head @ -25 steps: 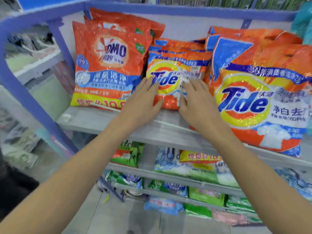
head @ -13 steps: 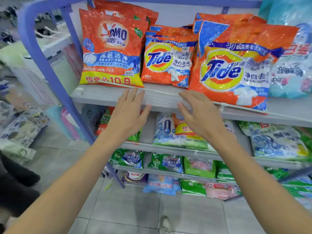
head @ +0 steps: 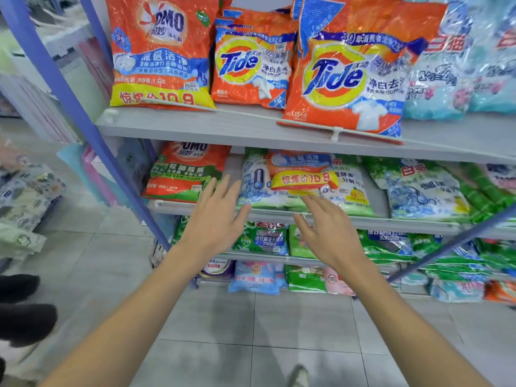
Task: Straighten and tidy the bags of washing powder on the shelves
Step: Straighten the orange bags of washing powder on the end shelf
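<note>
Held left grip (head: 215, 219) and right grip (head: 329, 236) flat-fingered and empty before the second shelf (head: 391, 220). Saw washing powder bags lying flat there, a small orange bag (head: 301, 174) atop a white-blue bag (head: 252, 188). Saw orange bags (head: 349, 76) upright on the top shelf (head: 223, 125).

grey floor tiles (head: 279, 331) spread below; patterned packs (head: 25, 196) pile at far left, two dark fuzzy shapes (head: 22, 308) below them, a shoe tip (head: 300, 377) at the bottom edge.
</note>
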